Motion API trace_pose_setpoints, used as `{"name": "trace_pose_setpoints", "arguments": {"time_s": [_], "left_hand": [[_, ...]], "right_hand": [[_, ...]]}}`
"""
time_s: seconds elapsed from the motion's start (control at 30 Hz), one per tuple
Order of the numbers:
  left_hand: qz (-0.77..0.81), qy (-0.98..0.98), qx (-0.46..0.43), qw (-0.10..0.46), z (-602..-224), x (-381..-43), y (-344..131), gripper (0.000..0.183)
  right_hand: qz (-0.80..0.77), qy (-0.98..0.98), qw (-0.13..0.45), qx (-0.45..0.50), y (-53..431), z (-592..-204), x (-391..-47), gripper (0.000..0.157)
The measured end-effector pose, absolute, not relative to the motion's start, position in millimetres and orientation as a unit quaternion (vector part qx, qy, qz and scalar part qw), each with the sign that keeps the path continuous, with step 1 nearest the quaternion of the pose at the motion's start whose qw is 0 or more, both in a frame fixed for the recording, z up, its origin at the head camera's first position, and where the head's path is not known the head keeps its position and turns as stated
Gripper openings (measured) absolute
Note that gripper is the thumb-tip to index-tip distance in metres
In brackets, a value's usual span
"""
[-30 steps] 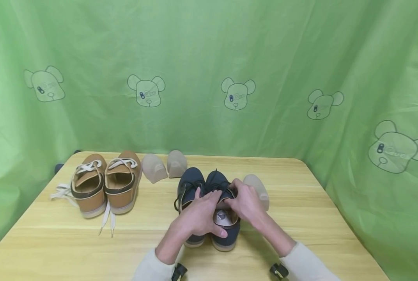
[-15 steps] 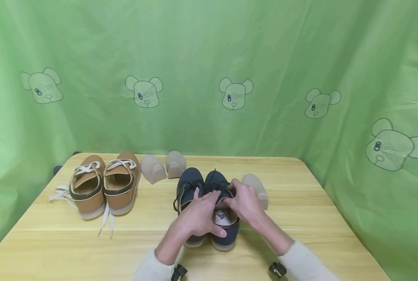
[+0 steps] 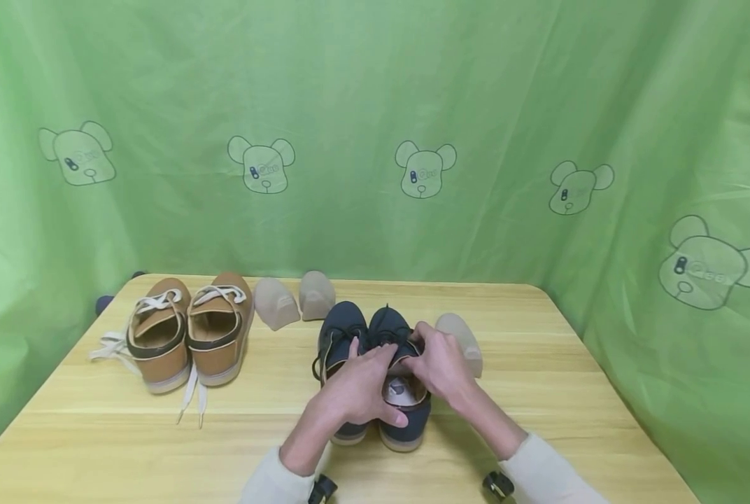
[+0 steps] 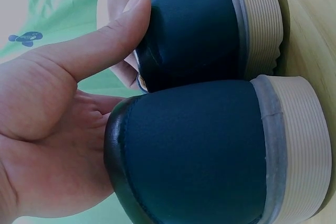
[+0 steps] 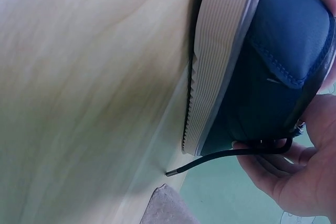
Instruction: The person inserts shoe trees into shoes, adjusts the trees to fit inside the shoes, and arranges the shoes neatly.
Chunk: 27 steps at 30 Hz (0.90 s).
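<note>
Two navy lace-up shoes, a left one (image 3: 343, 322) and a right one (image 3: 406, 423), stand side by side on the table, heels toward me. My right hand (image 3: 441, 364) grips the right shoe's opening from its outer side, thumb inside the collar and fingers along the outer upper. Over both shoes lies my left hand (image 3: 361, 385), its fingers extended to the laces and tongue of the right shoe. The left thumb (image 4: 113, 40) stretches straight to that shoe's heel collar. A pale insole (image 3: 400, 392) shows inside. A black lace (image 5: 231, 155) hangs by the right fingers.
Beige toe-shaped shoe inserts lie about: two behind, a left one (image 3: 276, 302) and a right one (image 3: 316, 295), and one (image 3: 460, 336) beside my right hand. Tan shoes (image 3: 217, 325) with loose white laces (image 3: 190, 399) stand at left. A green curtain (image 3: 350, 231) hangs behind the wooden table (image 3: 539, 392).
</note>
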<state>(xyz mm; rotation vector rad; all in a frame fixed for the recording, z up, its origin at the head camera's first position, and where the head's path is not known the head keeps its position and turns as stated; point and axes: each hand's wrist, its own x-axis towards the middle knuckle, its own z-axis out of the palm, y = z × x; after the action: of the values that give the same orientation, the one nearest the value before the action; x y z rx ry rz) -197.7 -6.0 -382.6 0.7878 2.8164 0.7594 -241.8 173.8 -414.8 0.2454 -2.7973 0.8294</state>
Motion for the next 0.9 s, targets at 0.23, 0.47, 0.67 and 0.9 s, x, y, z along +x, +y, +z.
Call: {"name": "trace_pose_setpoints", "arguments": {"time_s": [0.23, 0.47, 0.67, 0.9], "left_hand": [[0.248, 0.931, 0.262, 0.058, -382.4, -197.9, -5.8, 0.107], [0.251, 0.93, 0.263, 0.06, -382.3, -197.2, -5.3, 0.107], [0.252, 0.929, 0.262, 0.066, -381.9, -197.2, -5.9, 0.107], [0.249, 0.93, 0.262, 0.069, -382.7, -197.4, -5.8, 0.107]], "right_hand": [[0.282, -0.949, 0.114, 0.085, 174.3, -415.3, -241.6, 0.026], [0.276, -0.95, 0.112, 0.09, 174.6, -413.2, -241.2, 0.027], [0.255, -0.957, 0.106, 0.091, 173.7, -409.9, -241.4, 0.028], [0.247, -0.96, 0.098, 0.087, 171.8, -408.6, -239.8, 0.028]]}}
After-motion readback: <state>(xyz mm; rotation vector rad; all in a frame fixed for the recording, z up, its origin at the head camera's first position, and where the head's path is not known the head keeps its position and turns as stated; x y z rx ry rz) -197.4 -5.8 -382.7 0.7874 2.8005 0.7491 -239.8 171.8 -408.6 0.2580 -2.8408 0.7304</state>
